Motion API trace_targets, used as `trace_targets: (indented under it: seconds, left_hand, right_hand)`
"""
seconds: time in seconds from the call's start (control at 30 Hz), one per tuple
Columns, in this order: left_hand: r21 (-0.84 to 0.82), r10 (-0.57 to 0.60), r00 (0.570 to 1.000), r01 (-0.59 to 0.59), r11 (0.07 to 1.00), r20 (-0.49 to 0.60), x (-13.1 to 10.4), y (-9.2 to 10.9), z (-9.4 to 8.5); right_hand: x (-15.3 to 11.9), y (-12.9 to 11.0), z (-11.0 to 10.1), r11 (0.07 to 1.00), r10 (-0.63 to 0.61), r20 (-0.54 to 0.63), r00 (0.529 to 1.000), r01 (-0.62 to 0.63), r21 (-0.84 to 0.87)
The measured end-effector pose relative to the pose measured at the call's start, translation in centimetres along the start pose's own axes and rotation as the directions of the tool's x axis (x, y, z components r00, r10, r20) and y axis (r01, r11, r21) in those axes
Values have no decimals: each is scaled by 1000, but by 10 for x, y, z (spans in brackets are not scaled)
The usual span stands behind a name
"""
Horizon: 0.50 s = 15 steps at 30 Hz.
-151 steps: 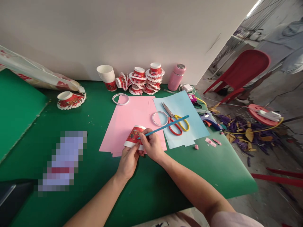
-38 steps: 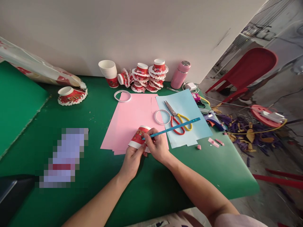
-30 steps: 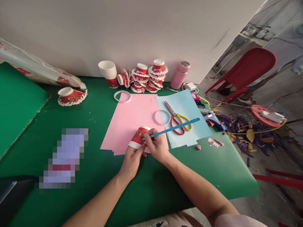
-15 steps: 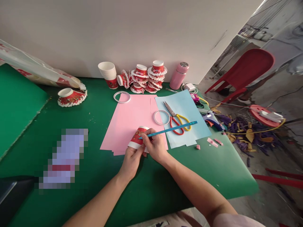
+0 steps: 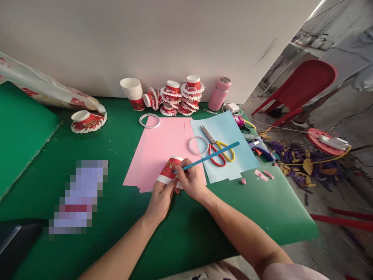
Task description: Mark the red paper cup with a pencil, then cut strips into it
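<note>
My left hand (image 5: pixel 161 197) is closed round a red paper cup (image 5: pixel 170 168) with a gold pattern and white bands, held tilted above the pink sheets. In my right hand (image 5: pixel 190 179) a long blue pencil (image 5: pixel 215 155) is pinched, its lower end at the cup's printed side and its far end slanting up to the right. My fingers hide the exact point of contact. Pink paper (image 5: pixel 166 140) lies under the cup. Red-and-yellow-handled scissors (image 5: pixel 214 142) rest on light blue paper (image 5: pixel 224 173). A roll of white tape (image 5: pixel 190 145) lies across both papers' edges.
Along the wall stand stacked paper cups (image 5: pixel 131 91), several fringed cups (image 5: pixel 192 93) and a pink bottle (image 5: pixel 219 93). Another fringed cup (image 5: pixel 89 122) sits at left. A second tape ring (image 5: pixel 141 123), a glue gun (image 5: pixel 264 149) and pink scraps (image 5: pixel 260 175) lie on the green table.
The pencil's far end has swung slightly upward and left, and its lower end is now more hidden by my right fingers. The cup stays in my left hand, nearly still.
</note>
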<state>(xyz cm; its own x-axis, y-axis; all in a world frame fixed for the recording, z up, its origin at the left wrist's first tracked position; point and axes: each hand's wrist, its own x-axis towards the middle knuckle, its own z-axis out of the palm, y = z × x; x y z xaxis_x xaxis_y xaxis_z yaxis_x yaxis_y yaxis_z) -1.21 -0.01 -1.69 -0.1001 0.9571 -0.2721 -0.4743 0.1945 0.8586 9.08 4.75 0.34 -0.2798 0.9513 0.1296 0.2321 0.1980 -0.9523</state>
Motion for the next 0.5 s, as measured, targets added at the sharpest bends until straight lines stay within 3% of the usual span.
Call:
trace_targets:
  seconds: [0.5]
  left_hand:
    - [-31,-2,999,1,1000,-37,1,0,2]
  right_hand:
    - [1,-5,2,995,46,61,997,-52,90]
